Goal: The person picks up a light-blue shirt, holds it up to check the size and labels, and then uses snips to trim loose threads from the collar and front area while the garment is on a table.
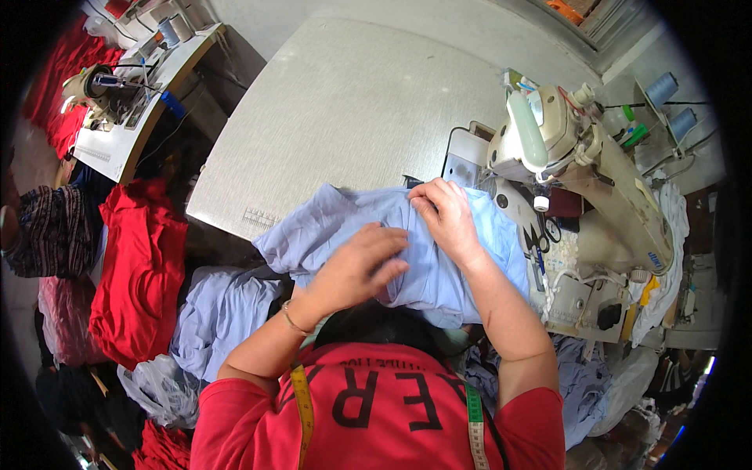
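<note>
A light blue garment [356, 205] lies bunched over the front edge of the sewing table [329, 102] and hangs toward my lap. My right hand [448, 219] pinches its upper edge, thumb and fingers closed beside a small dark tab [412, 182]. Over the middle of the cloth, my left hand [356, 266] has its fingers stretched out, holding nothing; whether it touches the fabric I cannot tell. Just right of the garment stands a sewing machine [525, 129], its needle area partly hidden.
Black scissors [540, 235] lie by the machine base. Blue thread cones [662, 88] stand at the far right. On the left are a red garment [141, 266], another light blue cloth [223, 313], a plastic bag [163, 388] and a second machine table [110, 149]. A tape measure [301, 403] hangs from my neck.
</note>
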### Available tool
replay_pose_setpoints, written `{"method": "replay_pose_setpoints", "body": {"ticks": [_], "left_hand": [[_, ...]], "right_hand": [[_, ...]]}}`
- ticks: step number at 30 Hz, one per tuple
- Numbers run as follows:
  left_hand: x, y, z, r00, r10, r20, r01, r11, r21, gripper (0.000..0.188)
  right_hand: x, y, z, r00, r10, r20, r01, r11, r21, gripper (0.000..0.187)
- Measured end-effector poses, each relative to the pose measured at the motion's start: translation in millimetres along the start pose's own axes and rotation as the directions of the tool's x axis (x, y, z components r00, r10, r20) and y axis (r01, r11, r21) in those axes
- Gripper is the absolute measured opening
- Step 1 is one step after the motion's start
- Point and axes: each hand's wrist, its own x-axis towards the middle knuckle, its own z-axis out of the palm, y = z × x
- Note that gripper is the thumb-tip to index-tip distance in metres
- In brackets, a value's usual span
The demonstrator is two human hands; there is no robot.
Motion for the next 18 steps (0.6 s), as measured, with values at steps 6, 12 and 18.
{"method": "replay_pose_setpoints", "body": {"ticks": [6, 12, 18], "left_hand": [[-30, -8, -48, 0.852, -0.116, -0.511, 0.448, 0.669, 0.593, 0.027], [-51, -34, -58, 0.879, -0.165, -0.448, 0.393, 0.783, 0.482, 0.022], [-43, -40, -77, 0.774, -0.271, -0.573, 0.331, 0.944, 0.001, 0.015]], "right_hand": [[-2, 3, 1, 1.000, 0.001, -0.007, -0.001, 1.000, 0.021, 0.008], [0, 25, -22, 0.947, 0.001, 0.321, -0.120, 0.928, 0.352, 0.041], [-39, 15, -57, 0.971, 0.072, 0.227, -0.053, 0.995, -0.088, 0.057]]}}
